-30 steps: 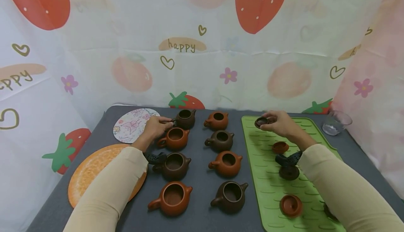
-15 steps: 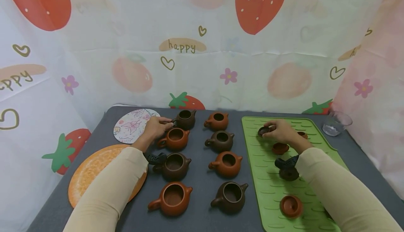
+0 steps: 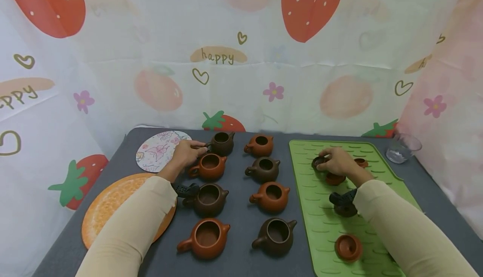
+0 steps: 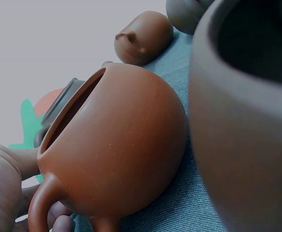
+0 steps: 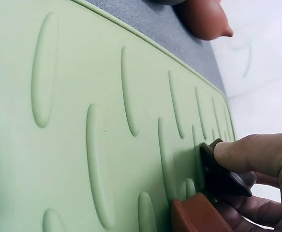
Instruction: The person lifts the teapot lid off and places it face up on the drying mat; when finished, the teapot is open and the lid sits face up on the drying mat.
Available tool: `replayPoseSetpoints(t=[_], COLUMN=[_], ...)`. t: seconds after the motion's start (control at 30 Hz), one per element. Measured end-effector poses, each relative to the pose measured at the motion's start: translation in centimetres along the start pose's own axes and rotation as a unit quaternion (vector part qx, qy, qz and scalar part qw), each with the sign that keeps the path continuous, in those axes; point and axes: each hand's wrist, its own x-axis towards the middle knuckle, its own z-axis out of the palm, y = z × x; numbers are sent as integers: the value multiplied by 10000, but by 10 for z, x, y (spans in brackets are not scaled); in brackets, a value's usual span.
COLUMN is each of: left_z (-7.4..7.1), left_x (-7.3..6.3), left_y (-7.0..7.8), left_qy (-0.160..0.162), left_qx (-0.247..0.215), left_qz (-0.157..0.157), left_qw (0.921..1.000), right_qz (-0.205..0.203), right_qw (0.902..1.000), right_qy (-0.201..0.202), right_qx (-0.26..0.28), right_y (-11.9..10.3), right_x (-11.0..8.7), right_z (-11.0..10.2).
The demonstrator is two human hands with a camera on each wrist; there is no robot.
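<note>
My left hand (image 3: 186, 153) pinches the handle of a dark brown teapot (image 3: 222, 145) at the back left. Just nearer stands an orange-brown teapot (image 3: 211, 168); in the left wrist view this orange-brown teapot (image 4: 116, 140) hides part of the fingers and most of the dark one. On the green mat, my right hand (image 3: 338, 161) pinches a dark teapot lid (image 3: 319, 162) between thumb and fingers. The right wrist view has the dark lid (image 5: 223, 174) tilted, close to the mat surface, beside an orange lid (image 5: 199, 215). None of the teapots in the head view wears a lid.
Lidless teapots, orange (image 3: 271, 196) and dark (image 3: 277, 235), stand in two columns mid-table. The green mat (image 3: 307, 226) also bears another dark lid (image 3: 345, 210) and orange lids (image 3: 348, 247). A glass cup (image 3: 401, 148) stands far right; round mats, orange (image 3: 109, 210) and floral (image 3: 156, 151), lie left.
My right hand has moved nearer and slightly right over the green mat, carrying the dark lid down from its far edge. An orange lid behind the wrist has come into view. My left hand stays put.
</note>
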Motion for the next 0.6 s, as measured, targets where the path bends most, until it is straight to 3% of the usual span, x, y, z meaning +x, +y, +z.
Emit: replayPoseSetpoints(t=[0.6], left_z=[0], left_x=[-3], left_y=[-2], left_qy=[-32], left_qx=[62], left_qz=[35], left_qw=[10000], right_qz=[81], right_qw=[9998], right_qy=[-79], right_qx=[163], right_y=[1], right_x=[-6], right_z=[-2])
